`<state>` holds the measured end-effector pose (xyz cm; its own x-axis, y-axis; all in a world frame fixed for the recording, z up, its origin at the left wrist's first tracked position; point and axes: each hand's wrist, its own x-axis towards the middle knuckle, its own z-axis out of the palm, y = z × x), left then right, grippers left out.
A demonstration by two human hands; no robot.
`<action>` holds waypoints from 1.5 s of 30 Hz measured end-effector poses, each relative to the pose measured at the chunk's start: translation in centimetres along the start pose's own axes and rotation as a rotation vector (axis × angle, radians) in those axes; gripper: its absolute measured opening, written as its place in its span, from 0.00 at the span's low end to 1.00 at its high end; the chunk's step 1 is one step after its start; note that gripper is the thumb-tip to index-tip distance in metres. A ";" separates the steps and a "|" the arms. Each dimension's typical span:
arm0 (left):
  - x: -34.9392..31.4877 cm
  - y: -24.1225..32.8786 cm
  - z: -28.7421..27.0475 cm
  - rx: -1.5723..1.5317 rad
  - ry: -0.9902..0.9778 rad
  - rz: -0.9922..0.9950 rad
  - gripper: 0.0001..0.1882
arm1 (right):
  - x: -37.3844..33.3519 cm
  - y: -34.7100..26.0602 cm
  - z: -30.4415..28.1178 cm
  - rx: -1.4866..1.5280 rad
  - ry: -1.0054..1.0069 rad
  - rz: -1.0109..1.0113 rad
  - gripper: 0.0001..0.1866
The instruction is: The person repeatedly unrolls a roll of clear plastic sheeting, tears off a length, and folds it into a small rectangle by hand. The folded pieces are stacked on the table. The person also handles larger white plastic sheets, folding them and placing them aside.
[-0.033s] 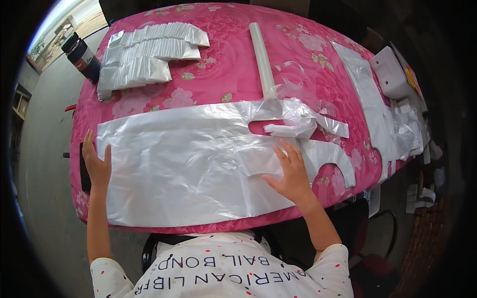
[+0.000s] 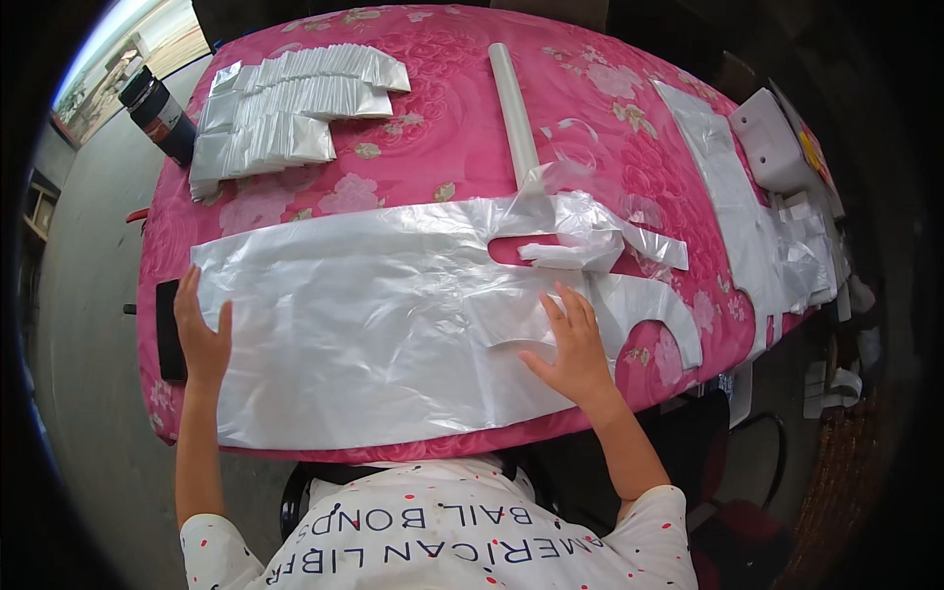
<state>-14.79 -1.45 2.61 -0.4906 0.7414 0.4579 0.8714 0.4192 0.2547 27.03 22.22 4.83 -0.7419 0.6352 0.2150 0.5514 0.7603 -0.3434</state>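
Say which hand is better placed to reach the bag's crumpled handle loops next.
Right, probably. The right hand lies flat on the plastic bag just below the crumpled handle loops. The left hand presses the bag's far left edge, well away from them, and seems to be anchoring that end.

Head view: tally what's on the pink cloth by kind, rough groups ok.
Flat translucent plastic bag under both hands: 1
Stacks of folded bags: 1 group
Plastic roll: 1
Dark bottle: 1
White box: 1
Loose bags along right edge: 1 pile
Total: 6
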 end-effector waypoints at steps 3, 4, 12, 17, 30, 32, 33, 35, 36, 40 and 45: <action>-2.6 4.8 0.1 -0.144 -0.230 0.140 0.32 | -1.8 1.7 1.8 -0.052 0.023 0.089 0.38; -3.2 5.3 0.7 -0.181 -0.285 0.152 0.33 | -2.1 1.9 1.9 -0.063 0.045 0.106 0.38; -3.8 6.6 1.6 -0.135 -0.288 0.137 0.30 | -1.0 2.7 1.2 -0.011 0.026 0.107 0.34; -4.0 6.9 1.6 -0.134 -0.282 0.103 0.29 | -1.4 3.5 0.6 0.204 0.052 0.142 0.32; -4.0 6.5 2.1 -0.114 -0.271 0.147 0.28 | -3.1 6.9 -1.3 0.358 0.067 0.213 0.34; -4.0 6.7 2.1 -0.111 -0.280 0.145 0.27 | -2.8 6.4 -1.0 0.232 0.098 0.113 0.33; -4.0 6.7 2.0 -0.108 -0.282 0.144 0.27 | -2.4 6.0 -0.6 0.159 0.120 0.025 0.33; -4.0 6.6 2.2 -0.110 -0.278 0.137 0.27 | -1.7 5.9 0.1 0.115 0.118 -0.110 0.34; -4.1 6.4 2.3 -0.109 -0.279 0.143 0.27 | -1.9 6.2 0.0 0.184 0.122 -0.069 0.33; -4.2 6.2 2.3 -0.099 -0.281 0.149 0.27 | -2.9 8.1 0.4 0.386 0.193 0.065 0.30; -4.1 6.6 2.3 -0.088 -0.299 0.142 0.27 | -3.8 10.4 2.2 -0.022 0.055 0.068 0.29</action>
<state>-7.00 -0.55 0.46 -0.3322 0.9155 0.2271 0.9215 0.2637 0.2850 34.76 27.45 -1.53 -0.6808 0.6914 0.2418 0.6085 0.7176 -0.3386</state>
